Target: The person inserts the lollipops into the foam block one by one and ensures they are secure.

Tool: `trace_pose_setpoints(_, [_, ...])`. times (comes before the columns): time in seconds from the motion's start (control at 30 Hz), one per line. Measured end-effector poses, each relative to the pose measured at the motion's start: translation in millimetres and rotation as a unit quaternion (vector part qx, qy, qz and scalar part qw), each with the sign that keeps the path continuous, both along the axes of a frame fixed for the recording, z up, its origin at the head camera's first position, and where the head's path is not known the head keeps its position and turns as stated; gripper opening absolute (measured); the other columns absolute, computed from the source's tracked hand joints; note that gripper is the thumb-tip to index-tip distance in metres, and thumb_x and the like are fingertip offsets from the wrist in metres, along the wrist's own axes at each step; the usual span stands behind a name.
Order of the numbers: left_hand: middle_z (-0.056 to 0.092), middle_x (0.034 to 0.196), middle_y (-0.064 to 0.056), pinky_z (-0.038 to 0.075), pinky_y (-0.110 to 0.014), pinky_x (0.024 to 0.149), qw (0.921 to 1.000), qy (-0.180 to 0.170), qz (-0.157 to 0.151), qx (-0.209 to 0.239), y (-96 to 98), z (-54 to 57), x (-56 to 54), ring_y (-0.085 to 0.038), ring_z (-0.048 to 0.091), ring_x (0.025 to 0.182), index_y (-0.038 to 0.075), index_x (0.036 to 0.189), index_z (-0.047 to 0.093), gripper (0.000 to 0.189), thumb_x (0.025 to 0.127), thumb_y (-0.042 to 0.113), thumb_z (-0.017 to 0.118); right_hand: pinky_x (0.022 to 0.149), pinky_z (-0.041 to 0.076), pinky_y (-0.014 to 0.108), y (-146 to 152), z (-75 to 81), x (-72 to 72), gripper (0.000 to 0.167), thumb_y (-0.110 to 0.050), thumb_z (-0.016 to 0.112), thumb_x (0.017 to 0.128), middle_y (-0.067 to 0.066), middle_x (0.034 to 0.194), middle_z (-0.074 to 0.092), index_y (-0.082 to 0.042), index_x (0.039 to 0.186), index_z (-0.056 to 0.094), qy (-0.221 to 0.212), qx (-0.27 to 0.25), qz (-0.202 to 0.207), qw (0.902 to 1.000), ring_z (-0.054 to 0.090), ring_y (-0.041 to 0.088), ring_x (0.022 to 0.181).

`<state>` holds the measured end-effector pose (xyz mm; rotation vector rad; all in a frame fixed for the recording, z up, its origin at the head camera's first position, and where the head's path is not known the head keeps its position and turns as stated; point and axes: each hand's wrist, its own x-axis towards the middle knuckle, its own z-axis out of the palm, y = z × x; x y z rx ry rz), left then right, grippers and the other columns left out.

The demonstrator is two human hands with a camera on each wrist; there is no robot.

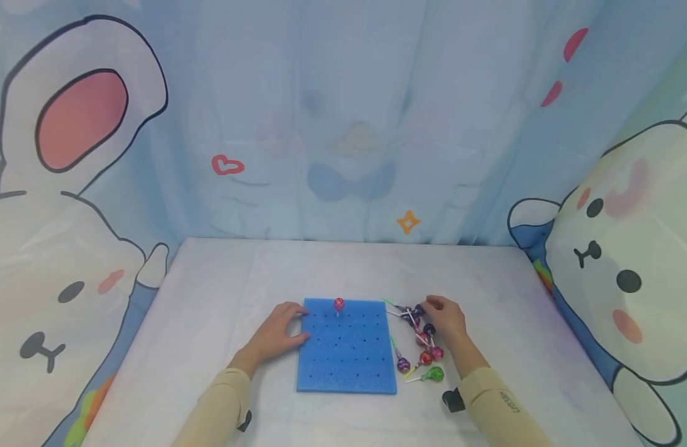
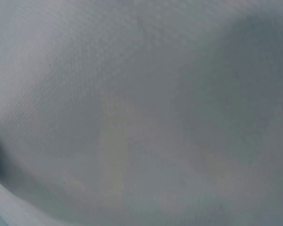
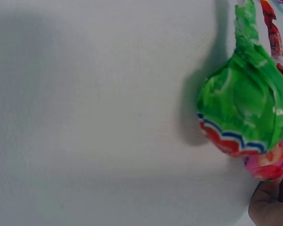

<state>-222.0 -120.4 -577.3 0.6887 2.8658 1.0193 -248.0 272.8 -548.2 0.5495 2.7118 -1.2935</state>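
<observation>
- The white-covered table (image 1: 220, 292) carries a blue foam peg board (image 1: 349, 360) dotted with holes; one pink lollipop (image 1: 339, 304) stands upright in its far row.
- The left hand (image 1: 278, 332) lies flat at the board's left edge, fingers fairly straight, probably steadying it.
- The right hand (image 1: 446, 318) reaches into the lollipop pile (image 1: 418, 341) just right of the board; whether its fingers pinch one, I cannot tell.
- Only the right wrist view shows the green lollipop (image 3: 245, 108) wrapper close up; the left wrist view is blurred.
</observation>
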Motion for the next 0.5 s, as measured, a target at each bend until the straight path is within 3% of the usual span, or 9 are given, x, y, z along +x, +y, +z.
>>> trace_pose_setpoints(0.2, [0.054,0.132,-0.004,0.036,-0.044,0.111,1.0000,0.005,-0.003,0.003,-0.1,-1.2,0.4,-0.025,0.044,0.131,0.016,0.126,0.057,0.046,0.087,0.036,0.070,0.103,0.044,0.050,-0.9,-5.4,-0.7,0.045,-0.028,0.057,0.098,0.022,0.133,0.055,-0.001,0.135,0.053,0.002,0.008,0.020,0.9998,0.050,0.038,0.124])
trace_pose_setpoints(0.5, [0.054,0.131,-0.003,0.035,-0.044,0.112,1.0000,0.004,-0.003,0.005,-0.3,1.3,1.1,-0.025,0.044,0.131,0.016,0.126,0.057,0.045,0.087,0.034,0.071,0.100,0.046,0.050,-2.7,-0.4,-1.1,0.042,-0.023,0.059,0.098,0.021,0.126,0.058,-0.001,0.132,0.055,0.017,0.015,0.043,0.9988,0.053,0.036,0.118])
